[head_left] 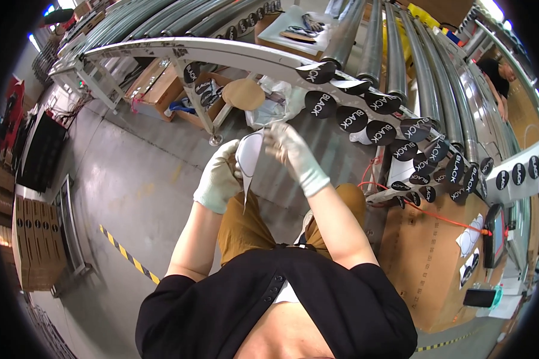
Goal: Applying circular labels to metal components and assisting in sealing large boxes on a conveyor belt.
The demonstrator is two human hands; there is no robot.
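My left hand [220, 173], in a pale knit glove, grips a white sticker sheet [250, 157] by its left side. A rounded outline shows on the sheet, and a narrow pointed strip hangs from its lower end. My right hand [288, 151], gloved too, has its fingers bent together at the sheet's upper right edge and seems to pinch it there. What lies between those fingertips is too small to make out. Several round black stickers [352, 119] with white lettering hang along the conveyor's edge, ahead and to the right.
A roller conveyor [395, 60] on a white frame spans ahead and right. Below it stand open cartons [206, 99] and a plastic-lined bin [275, 107]. At right are a large carton [425, 257], an orange cable [437, 215] and a handheld device [494, 236]. Another person [494, 78] stands far right.
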